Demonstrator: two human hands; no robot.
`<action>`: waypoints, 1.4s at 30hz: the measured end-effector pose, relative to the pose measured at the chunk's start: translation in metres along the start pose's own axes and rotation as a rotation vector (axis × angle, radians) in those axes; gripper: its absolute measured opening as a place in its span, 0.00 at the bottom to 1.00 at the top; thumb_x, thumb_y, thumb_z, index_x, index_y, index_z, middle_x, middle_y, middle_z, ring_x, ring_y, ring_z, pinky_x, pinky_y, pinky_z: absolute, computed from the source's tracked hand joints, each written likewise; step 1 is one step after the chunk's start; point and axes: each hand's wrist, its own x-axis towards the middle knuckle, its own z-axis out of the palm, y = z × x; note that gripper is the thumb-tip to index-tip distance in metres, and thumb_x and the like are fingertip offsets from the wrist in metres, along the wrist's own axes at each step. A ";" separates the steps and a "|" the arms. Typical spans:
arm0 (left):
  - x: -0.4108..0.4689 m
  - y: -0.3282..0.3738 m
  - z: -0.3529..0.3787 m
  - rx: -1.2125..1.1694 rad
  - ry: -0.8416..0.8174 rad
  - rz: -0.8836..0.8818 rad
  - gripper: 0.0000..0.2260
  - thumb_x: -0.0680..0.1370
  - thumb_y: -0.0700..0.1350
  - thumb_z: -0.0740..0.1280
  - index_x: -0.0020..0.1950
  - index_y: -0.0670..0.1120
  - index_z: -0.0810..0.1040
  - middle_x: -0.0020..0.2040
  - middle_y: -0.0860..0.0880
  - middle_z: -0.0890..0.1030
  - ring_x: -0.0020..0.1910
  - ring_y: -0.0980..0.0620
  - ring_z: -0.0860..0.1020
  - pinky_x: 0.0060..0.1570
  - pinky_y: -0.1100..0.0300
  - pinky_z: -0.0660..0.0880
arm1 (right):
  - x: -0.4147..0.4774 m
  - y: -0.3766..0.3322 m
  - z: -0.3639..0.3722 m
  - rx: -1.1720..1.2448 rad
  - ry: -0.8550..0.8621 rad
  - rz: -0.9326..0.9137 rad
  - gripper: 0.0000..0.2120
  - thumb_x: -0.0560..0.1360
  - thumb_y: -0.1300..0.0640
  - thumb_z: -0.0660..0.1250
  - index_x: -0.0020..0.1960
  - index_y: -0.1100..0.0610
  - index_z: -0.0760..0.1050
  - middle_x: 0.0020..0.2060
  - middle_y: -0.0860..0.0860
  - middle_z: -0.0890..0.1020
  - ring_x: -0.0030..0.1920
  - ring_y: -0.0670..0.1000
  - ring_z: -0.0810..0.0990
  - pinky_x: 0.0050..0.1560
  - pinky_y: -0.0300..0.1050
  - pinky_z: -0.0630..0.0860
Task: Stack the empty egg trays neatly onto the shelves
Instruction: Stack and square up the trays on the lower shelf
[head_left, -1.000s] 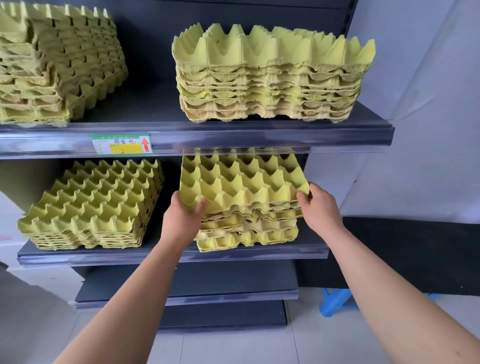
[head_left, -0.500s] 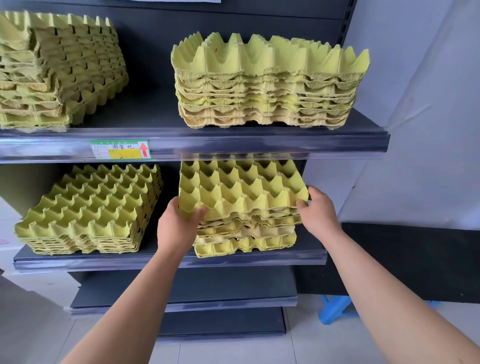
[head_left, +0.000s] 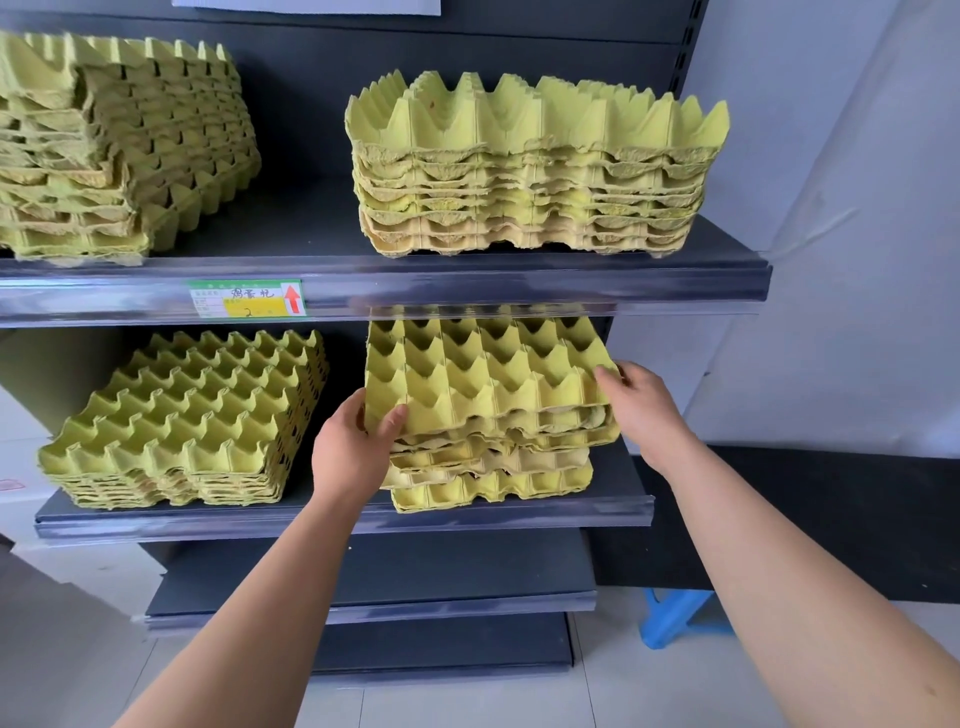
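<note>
A batch of yellow-green egg trays (head_left: 483, 379) lies on top of a lower, slightly offset stack (head_left: 493, 483) on the right of the middle shelf (head_left: 343, 522). My left hand (head_left: 353, 447) grips the batch's near left corner, thumb on top. My right hand (head_left: 641, 400) holds its right edge, fingers curled over the rim. The back of the batch is hidden under the upper shelf.
Another tray stack (head_left: 187, 421) sits on the left of the middle shelf. The upper shelf (head_left: 467, 286) carries two stacks, one at the left (head_left: 114, 150) and one at the right (head_left: 530, 171). A price label (head_left: 247, 299) is on its rail. A blue stool (head_left: 675, 613) stands on the floor at the right.
The view has tilted upward a little, so the shelves sit lower in the frame. Both hands keep their hold on the top batch, which stays on the stack.
</note>
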 end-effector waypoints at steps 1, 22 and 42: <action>-0.001 0.002 -0.001 -0.031 0.007 0.006 0.37 0.68 0.71 0.65 0.71 0.51 0.72 0.62 0.52 0.81 0.59 0.50 0.79 0.58 0.47 0.77 | 0.000 -0.002 -0.001 0.046 0.018 0.001 0.14 0.82 0.50 0.57 0.63 0.54 0.73 0.55 0.46 0.77 0.54 0.47 0.74 0.52 0.41 0.67; 0.007 0.001 0.011 -0.355 0.032 -0.095 0.22 0.77 0.50 0.70 0.70 0.49 0.71 0.56 0.50 0.82 0.50 0.52 0.81 0.43 0.60 0.75 | 0.014 0.008 -0.002 0.187 0.100 0.057 0.17 0.80 0.58 0.61 0.69 0.55 0.73 0.65 0.49 0.76 0.64 0.50 0.74 0.62 0.41 0.70; 0.006 -0.022 0.032 -0.141 -0.145 -0.132 0.25 0.81 0.43 0.62 0.77 0.56 0.61 0.54 0.49 0.83 0.38 0.49 0.78 0.34 0.59 0.73 | 0.020 0.040 -0.004 0.050 -0.050 0.121 0.21 0.82 0.52 0.56 0.75 0.51 0.64 0.70 0.47 0.70 0.70 0.50 0.68 0.67 0.43 0.63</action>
